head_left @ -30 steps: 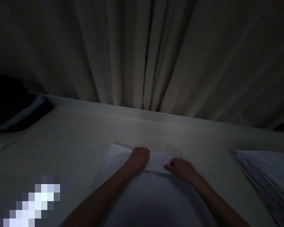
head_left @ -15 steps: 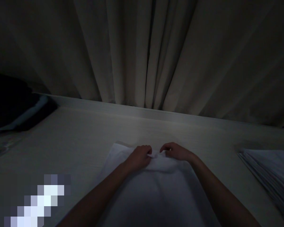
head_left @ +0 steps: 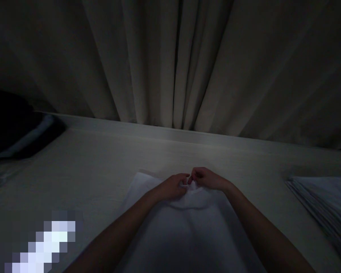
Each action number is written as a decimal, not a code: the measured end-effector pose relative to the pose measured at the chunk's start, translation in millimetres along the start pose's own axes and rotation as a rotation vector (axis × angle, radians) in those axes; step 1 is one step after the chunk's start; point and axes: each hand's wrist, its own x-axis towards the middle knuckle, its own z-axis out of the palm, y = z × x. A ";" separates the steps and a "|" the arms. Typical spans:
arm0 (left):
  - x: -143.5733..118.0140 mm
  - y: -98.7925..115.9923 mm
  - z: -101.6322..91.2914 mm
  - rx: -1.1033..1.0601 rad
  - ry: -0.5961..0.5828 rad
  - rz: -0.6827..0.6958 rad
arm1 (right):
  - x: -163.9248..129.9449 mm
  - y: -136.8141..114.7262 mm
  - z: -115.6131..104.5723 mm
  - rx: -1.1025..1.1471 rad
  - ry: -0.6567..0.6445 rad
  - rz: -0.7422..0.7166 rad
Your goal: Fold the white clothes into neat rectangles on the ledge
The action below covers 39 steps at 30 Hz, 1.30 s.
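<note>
A piece of white cloth (head_left: 187,231) lies spread over the pale surface in front of me, its far edge bunched up in a small peak. At this edge my left hand (head_left: 173,186) is closed, its fingers and thumb pinching the fabric. Close against it, my right hand (head_left: 208,178) is closed too, its fingertips gripping the same gathered bit of cloth. The fingertips of the two hands almost meet. In the dim light I cannot tell what kind of garment or linen it is.
To the right lies a stack of folded white cloths (head_left: 325,201). A dark pile of fabric with a light stripe (head_left: 19,129) sits at the far left, some clear plastic (head_left: 0,180) before it. Behind the pale surface (head_left: 108,159) and its raised back edge hang beige curtains (head_left: 147,68).
My left hand has shifted right along the cloth's edge, and my right hand has moved slightly up and left. Their fingertips are closer together, and the fabric between them is raised more.
</note>
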 end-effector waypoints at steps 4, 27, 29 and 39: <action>8.4 0.5 -1.0 0.002 -0.044 -0.060 | -11.0 -3.3 -4.1 0.029 0.015 -0.004; 41.2 -11.3 -18.9 0.259 -0.003 -0.130 | -112.5 48.2 -110.7 -0.347 0.096 0.260; 48.5 -16.3 -15.7 0.271 -0.024 -0.126 | -114.8 54.1 -115.0 -0.299 0.145 0.275; 45.2 -25.7 -13.0 0.449 0.134 -0.155 | -107.4 116.4 -97.4 -0.590 0.414 0.410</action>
